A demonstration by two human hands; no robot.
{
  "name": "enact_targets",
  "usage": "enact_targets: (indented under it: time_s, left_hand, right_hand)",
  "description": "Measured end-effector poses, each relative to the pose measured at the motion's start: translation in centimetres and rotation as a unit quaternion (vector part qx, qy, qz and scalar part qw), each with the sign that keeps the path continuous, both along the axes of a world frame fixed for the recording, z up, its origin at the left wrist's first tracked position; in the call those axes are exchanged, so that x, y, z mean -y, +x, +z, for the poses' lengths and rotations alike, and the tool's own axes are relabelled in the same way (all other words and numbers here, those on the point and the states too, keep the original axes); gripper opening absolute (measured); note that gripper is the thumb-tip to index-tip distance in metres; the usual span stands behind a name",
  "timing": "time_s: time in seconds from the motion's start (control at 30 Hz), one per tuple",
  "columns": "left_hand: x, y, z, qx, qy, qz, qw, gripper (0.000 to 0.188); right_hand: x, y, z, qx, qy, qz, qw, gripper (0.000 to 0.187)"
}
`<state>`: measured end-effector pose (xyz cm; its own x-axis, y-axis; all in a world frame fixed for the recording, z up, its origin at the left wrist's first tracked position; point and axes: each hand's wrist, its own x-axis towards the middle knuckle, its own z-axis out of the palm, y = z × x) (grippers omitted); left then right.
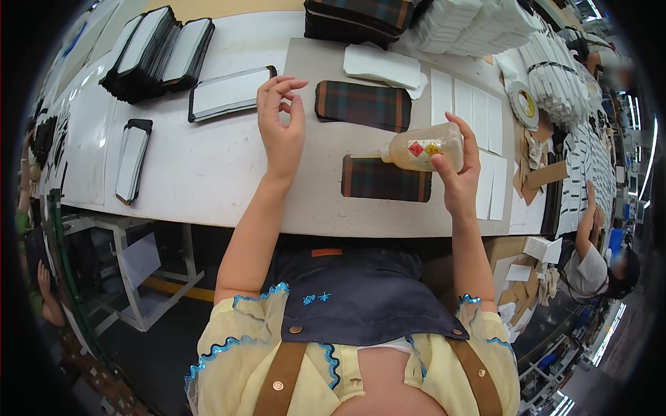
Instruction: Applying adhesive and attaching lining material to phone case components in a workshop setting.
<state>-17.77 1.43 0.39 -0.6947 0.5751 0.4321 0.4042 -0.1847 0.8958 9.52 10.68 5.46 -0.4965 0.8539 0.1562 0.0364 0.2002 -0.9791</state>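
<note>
My right hand is wrapped round a translucent squeeze bottle of yellowish liquid, tipped on its side. Its narrow nozzle points left, just over the upper edge of a dark plaid fabric panel. Whether the tip touches the panel, I cannot tell. A second plaid panel lies beyond the bottle. My left hand is raised with loosely bent fingers apart and holds nothing. Near its fingertips is a white, black-edged stack; I cannot tell whether they touch it.
Black-edged stacks stand at the far left, with a smaller white piece nearer. Plaid stacks and white padding fill the back. White strips and a tape roll lie right. A co-worker is at far right.
</note>
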Motion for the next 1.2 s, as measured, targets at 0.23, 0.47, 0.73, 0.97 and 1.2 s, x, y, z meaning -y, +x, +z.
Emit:
enact_targets:
  time_s: [0.23,0.47,0.73,0.97,1.2]
  left_hand:
    - [-0.1,0.0,-0.1,0.001,-0.002,-0.001,1.000,0.021]
    - [-0.1,0.1,-0.1,0.001,-0.006,-0.007,1.000,0.021]
    - [-0.2,0.1,0.0,0.003,-0.004,-0.002,1.000,0.020]
    - [-0.2,0.1,0.0,-0.006,-0.016,0.000,1.000,0.022]
    - [-0.1,0.4,-0.3,0.015,-0.016,-0.002,1.000,0.022]
  right_hand:
    - [0.0,-0.1,0.0,0.020,0.021,0.006,1.000,0.070]
    - [-0.1,0.0,0.2,0.037,0.018,0.013,0.999,0.071]
    - [0.9,1.3,0.5,0.065,-0.016,0.051,0.996,0.073]
    - [0.6,4.5,-0.1,-0.079,-0.197,0.014,0.977,0.092]
    - [-2.7,10.0,0.0,-0.180,-0.135,-0.149,0.963,0.077]
